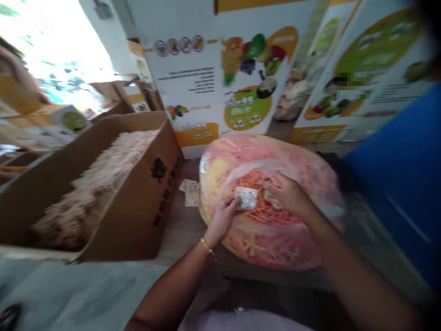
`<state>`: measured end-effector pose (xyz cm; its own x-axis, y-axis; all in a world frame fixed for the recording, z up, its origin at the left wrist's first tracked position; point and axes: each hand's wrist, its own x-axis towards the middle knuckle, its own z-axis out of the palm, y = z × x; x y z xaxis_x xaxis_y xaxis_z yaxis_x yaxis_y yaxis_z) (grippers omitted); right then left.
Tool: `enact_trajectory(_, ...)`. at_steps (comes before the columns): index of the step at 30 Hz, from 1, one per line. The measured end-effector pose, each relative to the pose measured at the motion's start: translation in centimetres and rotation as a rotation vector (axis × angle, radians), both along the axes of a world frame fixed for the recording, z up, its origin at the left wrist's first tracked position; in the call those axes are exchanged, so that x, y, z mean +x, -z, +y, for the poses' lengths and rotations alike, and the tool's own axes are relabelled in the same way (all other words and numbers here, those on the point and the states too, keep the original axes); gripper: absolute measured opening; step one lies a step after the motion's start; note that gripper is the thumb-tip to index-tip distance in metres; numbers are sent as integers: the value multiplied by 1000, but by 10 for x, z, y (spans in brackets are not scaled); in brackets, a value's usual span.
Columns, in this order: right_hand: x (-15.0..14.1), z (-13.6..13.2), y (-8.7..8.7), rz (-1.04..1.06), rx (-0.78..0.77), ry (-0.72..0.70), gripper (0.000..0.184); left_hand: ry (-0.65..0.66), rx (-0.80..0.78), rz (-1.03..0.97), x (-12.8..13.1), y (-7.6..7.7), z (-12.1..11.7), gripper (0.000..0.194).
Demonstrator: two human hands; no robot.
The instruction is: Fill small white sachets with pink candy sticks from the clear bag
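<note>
A big clear plastic bag (306,170) lies before me, stuffed with thin orange-red and yellowish strips. Through its opening the loose strips (253,178) show. My left hand (223,215), with a gold bangle at the wrist, pinches a small white printed packet (247,198) by its left edge, over the strips. My right hand (288,193) is just to the right, above the opening, its fingers drawn together and blurred; what they hold, if anything, I cannot make out. A second pale packet (272,199) shows under that hand.
On the left stands an open brown carton (168,188) with many pale packets (99,179) inside. Several packets (191,192) lie between carton and bag. White printed boxes (193,92) rise behind, and a blue panel (406,184) borders the right.
</note>
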<state>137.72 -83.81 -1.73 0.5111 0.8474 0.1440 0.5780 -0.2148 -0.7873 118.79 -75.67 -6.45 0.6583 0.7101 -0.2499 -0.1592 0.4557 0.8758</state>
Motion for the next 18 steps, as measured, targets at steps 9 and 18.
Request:
enact_trajectory(9,-15,-4,-2,-83,-153,-174,19,129,62,-20,2,-10,-6,43)
enact_trajectory(18,-28,-24,-17,-226,-94,-116,24,74,181,29,1,4,-2,37)
